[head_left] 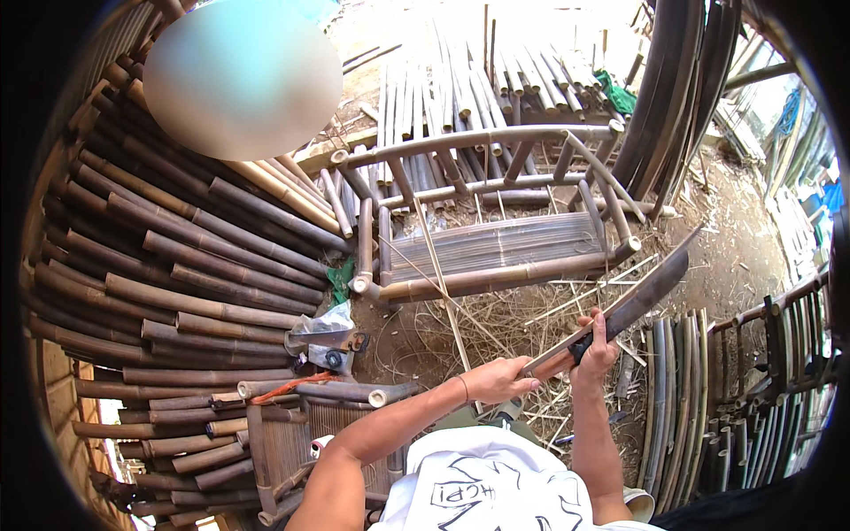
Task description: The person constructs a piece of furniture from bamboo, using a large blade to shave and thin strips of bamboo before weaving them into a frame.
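In front of me, right of the middle, my right hand [595, 351] is wrapped round the black handle of a machete with a wide dark blade [660, 288]. The blade slants up and away to the right. Along its upper edge lies a thin bamboo strip [551, 356]. My left hand [500, 380] pinches the strip's near end, its fingers closed. Beyond my hands stands a bamboo bench [496, 288] with a slatted seat. Shavings [540, 323] cover the ground between the bench and me.
Stacked dark bamboo poles [212, 292] fill the left side. A smaller bamboo seat [266, 442] stands at the lower left, with a plastic bag [323, 332] behind it. Upright poles [677, 88] stand far right. More poles [673, 389] lie at the near right.
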Motion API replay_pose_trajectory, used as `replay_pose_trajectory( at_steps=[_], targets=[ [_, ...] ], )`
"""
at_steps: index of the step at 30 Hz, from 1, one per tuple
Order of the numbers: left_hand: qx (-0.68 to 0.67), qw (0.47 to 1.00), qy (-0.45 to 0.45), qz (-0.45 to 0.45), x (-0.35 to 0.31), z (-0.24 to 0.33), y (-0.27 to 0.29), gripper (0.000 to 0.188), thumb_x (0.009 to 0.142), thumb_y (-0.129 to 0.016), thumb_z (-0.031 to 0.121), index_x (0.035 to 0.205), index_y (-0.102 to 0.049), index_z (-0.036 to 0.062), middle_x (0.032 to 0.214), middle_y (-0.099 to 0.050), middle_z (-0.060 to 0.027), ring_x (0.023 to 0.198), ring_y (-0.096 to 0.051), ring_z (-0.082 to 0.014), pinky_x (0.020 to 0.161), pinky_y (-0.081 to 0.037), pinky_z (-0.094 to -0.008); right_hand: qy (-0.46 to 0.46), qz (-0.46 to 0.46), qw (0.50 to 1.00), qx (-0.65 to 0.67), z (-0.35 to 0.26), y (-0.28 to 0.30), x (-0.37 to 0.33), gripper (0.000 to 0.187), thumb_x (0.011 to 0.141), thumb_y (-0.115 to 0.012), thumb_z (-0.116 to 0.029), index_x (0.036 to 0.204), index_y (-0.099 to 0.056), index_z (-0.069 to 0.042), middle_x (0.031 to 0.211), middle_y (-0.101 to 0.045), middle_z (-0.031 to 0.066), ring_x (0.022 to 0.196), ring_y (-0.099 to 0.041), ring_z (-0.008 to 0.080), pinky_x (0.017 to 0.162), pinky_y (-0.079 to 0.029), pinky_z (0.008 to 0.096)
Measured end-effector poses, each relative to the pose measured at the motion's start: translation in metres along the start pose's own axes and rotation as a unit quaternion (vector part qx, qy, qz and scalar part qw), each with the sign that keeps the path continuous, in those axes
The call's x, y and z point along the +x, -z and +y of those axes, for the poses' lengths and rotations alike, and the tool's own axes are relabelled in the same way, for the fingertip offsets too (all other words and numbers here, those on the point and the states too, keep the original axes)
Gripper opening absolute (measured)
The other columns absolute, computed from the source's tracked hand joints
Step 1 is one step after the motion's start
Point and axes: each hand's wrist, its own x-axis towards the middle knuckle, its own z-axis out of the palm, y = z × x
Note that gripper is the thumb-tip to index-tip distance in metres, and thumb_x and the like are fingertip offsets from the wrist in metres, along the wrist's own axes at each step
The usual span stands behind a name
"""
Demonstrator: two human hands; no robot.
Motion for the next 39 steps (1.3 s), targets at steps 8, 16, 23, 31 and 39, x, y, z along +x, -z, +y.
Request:
replay_pose_trajectory(
  at_steps=[8, 16, 23, 31, 39],
  targets=[
    [-0.401, 0.909, -0.07, 0.085, -0.062, -0.009, 0.056, 0.035, 0.104, -0.048, 0.02, 0.133, -0.05, 0.0014, 0.074, -0.052, 0.0021, 0.048, -0.04, -0.0014, 0.039, -0.032, -0.0182, 0.344, -0.119, 0.809, -0.461, -0.052, -0.029, -0.004, 0.045, 0.097, -0.057, -0.038, 0.126, -0.057, -0.003, 0.1, -0.063, 0.0145, 0.078, -0.062, 0.0231, 0.07, -0.051, 0.0368],
    [-0.284, 0.897, -0.076, 0.33, -0.063, 0.001, 0.052, 0.023, 0.1, -0.055, 0.014, 0.117, -0.063, 0.0011, 0.078, -0.062, -0.0017, 0.051, -0.044, -0.0021, 0.042, -0.033, -0.0181, 0.35, -0.276, 0.679, -0.583, -0.033, -0.077, -0.029, 0.055, 0.093, -0.052, -0.062, 0.092, -0.057, -0.007, 0.065, -0.055, 0.0047, 0.055, -0.06, 0.0176, 0.051, -0.053, 0.0345],
    [-0.193, 0.898, -0.035, 0.395, -0.067, 0.011, 0.047, 0.016, 0.095, -0.06, 0.013, 0.086, -0.065, 0.0009, 0.066, -0.055, 0.0027, 0.056, -0.044, -0.0048, 0.049, -0.034, -0.0226, 0.363, -0.395, 0.658, -0.528, -0.023, -0.076, -0.038, 0.053, 0.091, -0.057, -0.059, 0.085, -0.058, -0.006, 0.066, -0.06, 0.0093, 0.058, -0.063, 0.0248, 0.055, -0.053, 0.0393],
    [-0.228, 0.911, 0.017, 0.344, -0.054, 0.031, 0.025, 0.031, 0.096, -0.057, 0.009, 0.123, -0.062, -0.0049, 0.068, -0.052, 0.0046, 0.061, -0.045, -0.0035, 0.052, -0.035, -0.0207, 0.204, -0.354, 0.731, -0.547, -0.036, -0.054, 0.0, 0.057, 0.091, -0.054, -0.063, 0.086, -0.059, -0.006, 0.069, -0.064, 0.0137, 0.062, -0.068, 0.032, 0.056, -0.054, 0.0446],
    [-0.181, 0.94, 0.038, 0.288, -0.058, 0.03, -0.013, 0.035, 0.098, -0.056, 0.009, 0.129, -0.058, -0.0047, 0.071, -0.051, 0.0039, 0.059, -0.044, -0.0031, 0.051, -0.035, -0.0198, 0.232, -0.309, 0.743, -0.546, -0.041, -0.006, 0.049, 0.063, 0.094, -0.044, -0.067, 0.085, -0.06, -0.007, 0.062, -0.06, 0.009, 0.052, -0.063, 0.0205, 0.047, -0.052, 0.0361]
  ],
)
